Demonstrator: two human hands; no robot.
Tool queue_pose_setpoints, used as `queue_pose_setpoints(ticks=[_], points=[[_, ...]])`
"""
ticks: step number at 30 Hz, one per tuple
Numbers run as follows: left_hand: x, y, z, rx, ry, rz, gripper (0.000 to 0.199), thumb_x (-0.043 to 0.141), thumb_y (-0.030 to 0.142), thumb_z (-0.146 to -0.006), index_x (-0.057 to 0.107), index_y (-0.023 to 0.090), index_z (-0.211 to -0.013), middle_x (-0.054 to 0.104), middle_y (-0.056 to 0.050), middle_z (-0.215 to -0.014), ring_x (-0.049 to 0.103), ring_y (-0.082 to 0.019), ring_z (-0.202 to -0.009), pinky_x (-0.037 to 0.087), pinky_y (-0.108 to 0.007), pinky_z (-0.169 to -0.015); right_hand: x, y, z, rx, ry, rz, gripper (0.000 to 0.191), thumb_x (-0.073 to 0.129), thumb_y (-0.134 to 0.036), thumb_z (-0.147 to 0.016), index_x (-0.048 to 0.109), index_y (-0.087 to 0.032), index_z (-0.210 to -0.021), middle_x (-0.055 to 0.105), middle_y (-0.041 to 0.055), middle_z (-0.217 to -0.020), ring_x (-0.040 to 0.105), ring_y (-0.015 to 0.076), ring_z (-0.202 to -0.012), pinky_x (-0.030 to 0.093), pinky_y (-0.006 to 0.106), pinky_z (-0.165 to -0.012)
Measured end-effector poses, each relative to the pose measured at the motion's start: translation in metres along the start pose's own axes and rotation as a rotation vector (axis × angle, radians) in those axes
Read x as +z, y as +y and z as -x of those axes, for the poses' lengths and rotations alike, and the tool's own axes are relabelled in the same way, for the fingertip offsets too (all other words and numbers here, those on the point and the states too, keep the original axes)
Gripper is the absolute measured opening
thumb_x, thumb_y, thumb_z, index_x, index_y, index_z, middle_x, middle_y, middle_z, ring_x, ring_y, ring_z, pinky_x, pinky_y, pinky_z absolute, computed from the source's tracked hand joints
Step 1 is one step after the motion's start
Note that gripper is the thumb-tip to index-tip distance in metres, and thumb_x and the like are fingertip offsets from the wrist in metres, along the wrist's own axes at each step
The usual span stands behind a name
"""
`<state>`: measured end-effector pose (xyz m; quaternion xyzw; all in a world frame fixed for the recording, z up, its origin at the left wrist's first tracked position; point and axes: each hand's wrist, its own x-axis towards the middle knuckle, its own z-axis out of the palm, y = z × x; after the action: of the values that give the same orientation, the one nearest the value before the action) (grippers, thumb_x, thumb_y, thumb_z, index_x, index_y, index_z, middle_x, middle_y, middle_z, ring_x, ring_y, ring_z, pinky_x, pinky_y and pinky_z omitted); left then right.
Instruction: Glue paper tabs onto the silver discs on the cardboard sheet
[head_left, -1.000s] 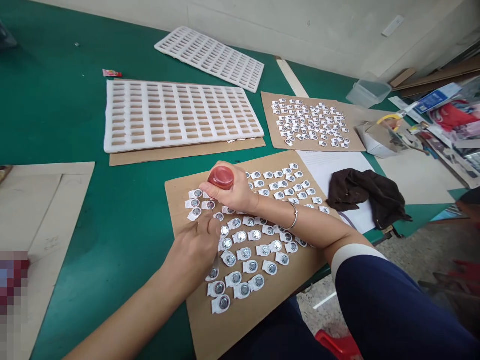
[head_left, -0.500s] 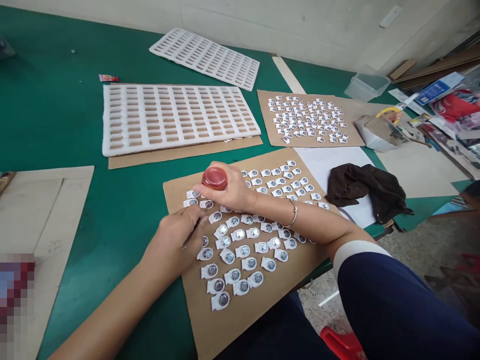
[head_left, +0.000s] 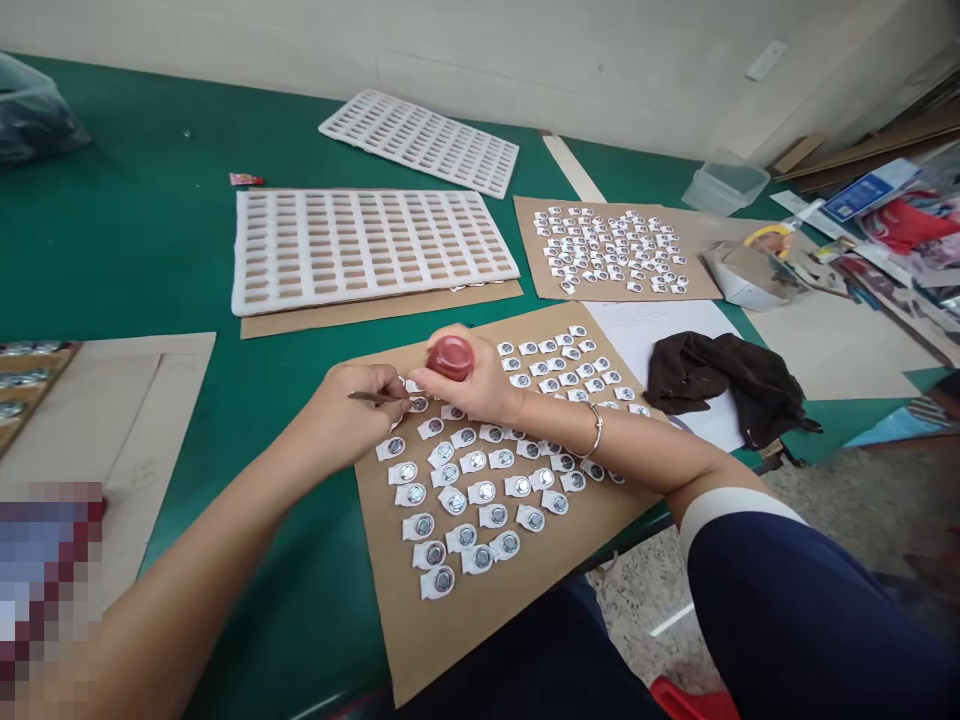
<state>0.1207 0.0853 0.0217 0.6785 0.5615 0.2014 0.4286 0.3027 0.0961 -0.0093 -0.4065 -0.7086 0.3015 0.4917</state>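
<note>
My right hand (head_left: 480,378) is wrapped round a red, glossy, round-ended object (head_left: 451,357), possibly a bottle; its lower end is hidden. Close beside it, my left hand (head_left: 364,405) pinches a thin metal tool (head_left: 361,396) that looks like tweezers, its tip hidden by the fingers. Both hands are over the upper left part of a brown cardboard sheet (head_left: 420,660). Rows of small white tabs with round silver metal discs lie on it, such as one tab (head_left: 437,582) near the front. The fingertips are by a tab (head_left: 418,405) partly covered by the hands.
White slotted trays (head_left: 375,245) lie behind on the green table (head_left: 165,250). A second cardboard sheet (head_left: 525,235) bears more tabs. To the right are a dark cloth (head_left: 694,375), white paper (head_left: 611,325), yellow-handled scissors (head_left: 769,237) and a clear tub (head_left: 726,185).
My left hand has risen off the tabs at the sheet's left edge and come up beside my right hand. The right hand still grips the red object. The camera view has shifted slightly.
</note>
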Motion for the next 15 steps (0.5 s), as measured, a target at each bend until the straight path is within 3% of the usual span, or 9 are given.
queue_pose_setpoints(ticks=[3, 5, 11, 15], points=[[-0.004, -0.001, -0.004, -0.03, -0.05, 0.032, 0.023, 0.066, 0.04, -0.065, 0.059, 0.019, -0.062, 0.064, -0.004, -0.069, 0.056, -0.018, -0.062, 0.039, -0.028, -0.053, -0.006, 0.001, 0.007, 0.05, 0.077, -0.073, 0.047, 0.071, -0.044, -0.075, 0.05, -0.023, -0.111, 0.064, 0.0025, -0.092, 0.063, 0.0168, -0.082, 0.053, 0.035, -0.079], [-0.006, -0.004, -0.004, -0.048, -0.048, 0.062, 0.022, 0.066, 0.04, -0.064, 0.06, 0.019, -0.062, 0.064, -0.003, -0.069, 0.055, -0.018, -0.062, 0.04, -0.028, -0.054, -0.008, 0.002, 0.013, 0.072, 0.062, -0.079, 0.049, 0.072, -0.042, -0.074, 0.05, -0.025, -0.114, 0.065, 0.0021, -0.093, 0.064, 0.0172, -0.083, 0.053, 0.037, -0.082], [-0.005, -0.013, -0.003, -0.048, -0.02, 0.057, 0.021, 0.067, 0.04, -0.062, 0.061, 0.019, -0.061, 0.063, -0.004, -0.071, 0.056, -0.018, -0.063, 0.039, -0.027, -0.052, -0.004, 0.003, 0.022, 0.018, 0.055, -0.081, 0.032, 0.075, -0.041, -0.07, 0.06, -0.023, -0.092, 0.068, 0.0021, -0.088, 0.066, 0.0166, -0.081, 0.055, 0.035, -0.08], [-0.006, -0.013, -0.003, -0.067, -0.036, 0.104, 0.027, 0.069, 0.045, -0.061, 0.062, 0.019, -0.064, 0.064, -0.004, -0.071, 0.058, -0.019, -0.065, 0.042, -0.028, -0.055, -0.003, 0.004, 0.022, 0.028, 0.053, -0.106, 0.028, 0.074, -0.04, -0.071, 0.062, -0.021, -0.088, 0.069, 0.0034, -0.085, 0.067, 0.0161, -0.078, 0.056, 0.035, -0.077]])
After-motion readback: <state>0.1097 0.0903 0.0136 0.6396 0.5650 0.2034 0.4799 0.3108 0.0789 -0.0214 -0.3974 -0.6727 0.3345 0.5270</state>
